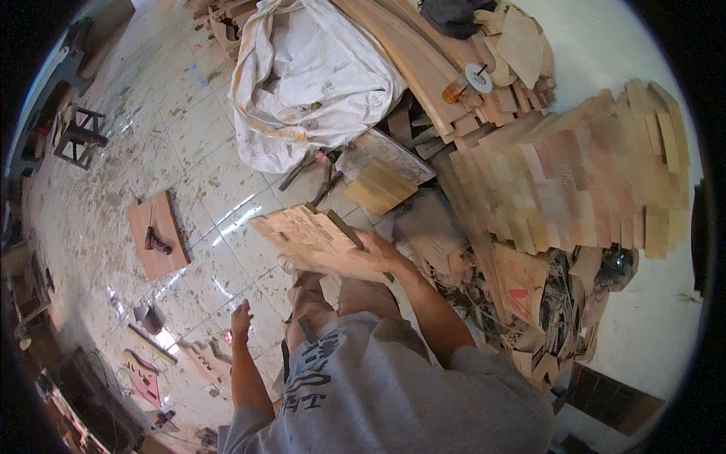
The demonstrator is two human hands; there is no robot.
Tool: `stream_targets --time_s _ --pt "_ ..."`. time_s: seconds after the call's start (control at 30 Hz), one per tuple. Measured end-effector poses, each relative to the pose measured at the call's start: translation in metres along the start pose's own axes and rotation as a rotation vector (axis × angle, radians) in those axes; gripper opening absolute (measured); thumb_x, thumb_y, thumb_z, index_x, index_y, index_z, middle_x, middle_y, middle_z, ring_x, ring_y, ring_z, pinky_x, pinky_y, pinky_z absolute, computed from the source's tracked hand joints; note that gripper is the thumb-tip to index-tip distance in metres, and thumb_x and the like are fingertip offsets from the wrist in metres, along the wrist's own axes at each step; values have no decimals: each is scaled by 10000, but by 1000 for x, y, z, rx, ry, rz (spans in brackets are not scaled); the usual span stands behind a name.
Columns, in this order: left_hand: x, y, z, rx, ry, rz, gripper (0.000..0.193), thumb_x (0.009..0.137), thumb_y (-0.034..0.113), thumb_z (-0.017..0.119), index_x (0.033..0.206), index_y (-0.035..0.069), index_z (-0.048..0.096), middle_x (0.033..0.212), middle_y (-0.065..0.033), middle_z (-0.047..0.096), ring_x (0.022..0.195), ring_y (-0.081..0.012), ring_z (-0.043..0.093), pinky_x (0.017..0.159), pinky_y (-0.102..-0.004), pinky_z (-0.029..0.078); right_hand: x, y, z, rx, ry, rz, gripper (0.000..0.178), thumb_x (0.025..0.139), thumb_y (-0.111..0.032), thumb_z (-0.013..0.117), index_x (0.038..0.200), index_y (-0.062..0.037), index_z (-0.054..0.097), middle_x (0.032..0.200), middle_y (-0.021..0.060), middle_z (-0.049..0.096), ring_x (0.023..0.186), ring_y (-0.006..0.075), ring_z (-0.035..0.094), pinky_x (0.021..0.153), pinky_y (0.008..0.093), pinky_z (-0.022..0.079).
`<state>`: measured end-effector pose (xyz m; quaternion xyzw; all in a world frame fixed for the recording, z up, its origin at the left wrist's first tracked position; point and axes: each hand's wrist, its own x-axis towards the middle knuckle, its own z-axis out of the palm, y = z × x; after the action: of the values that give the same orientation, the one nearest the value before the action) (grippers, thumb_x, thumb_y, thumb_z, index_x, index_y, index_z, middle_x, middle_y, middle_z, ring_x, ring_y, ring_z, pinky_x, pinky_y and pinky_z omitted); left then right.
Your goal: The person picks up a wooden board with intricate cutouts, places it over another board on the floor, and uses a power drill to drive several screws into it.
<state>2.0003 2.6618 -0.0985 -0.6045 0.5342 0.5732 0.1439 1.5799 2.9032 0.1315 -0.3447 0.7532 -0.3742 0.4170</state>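
Observation:
My right hand (378, 251) is closed around the right end of a stack of light wooden boards (314, 236), held out in front of my legs. The boards lie against one another with uneven ends, and their near edge is blurred. Off to the left, my left hand (241, 321) hangs over the tiled floor. It touches no object, and its fingers look partly stretched out. Just beyond the boards, a square yellowish wood panel (380, 187) rests among scraps on the floor.
A large white woven sack (314, 83) lies ahead. Long planks (408, 57) and a big pile of short boards (567, 174) fill the right, with a drink cup (465, 83) on top. Leftward, a drill (157, 240) lies on a brown board (168, 212); a small stool (79, 138) stands farther off.

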Motion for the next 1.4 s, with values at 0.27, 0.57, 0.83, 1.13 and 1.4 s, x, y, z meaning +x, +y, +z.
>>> stream_targets --time_s 0.27,0.57,0.83,1.13,1.4 --pt "-102 -65 44 8 28 -226 636 984 509 559 1338 -18 595 1208 -164 685 942 -278 719 646 -345 505 -2 149 -40 -297 65 337 532 924 -214 564 1395 26 503 1140 302 655 1054 431 644 920 486 503" --pt "-169 -38 122 29 -24 -234 592 992 489 580 1368 32 582 1284 -114 665 982 -244 707 747 -360 511 -7 274 -97 -392 74 498 584 974 -213 549 1526 -75 420 1381 254 573 1156 424 621 1005 493 479" --pt "-227 -30 160 92 0 -228 538 1004 427 580 1282 -31 638 1101 -140 718 963 -226 698 813 -369 530 32 413 -125 -327 62 518 567 975 -273 577 1504 -105 460 1419 225 559 1300 408 529 1094 482 421" --pt "-297 -65 139 97 192 -316 489 1013 385 581 1239 -41 660 1061 -137 731 974 -212 689 846 -375 536 101 424 -104 -213 -11 541 527 908 -276 642 1393 -74 588 1311 202 654 1234 362 605 1038 415 449" --pt "-273 -37 133 243 127 -337 476 1000 395 575 1256 4 666 1064 -156 733 953 -254 710 842 -381 529 125 477 -136 -284 181 529 567 917 -194 577 1455 -30 507 1391 255 576 1310 377 536 1114 413 388"
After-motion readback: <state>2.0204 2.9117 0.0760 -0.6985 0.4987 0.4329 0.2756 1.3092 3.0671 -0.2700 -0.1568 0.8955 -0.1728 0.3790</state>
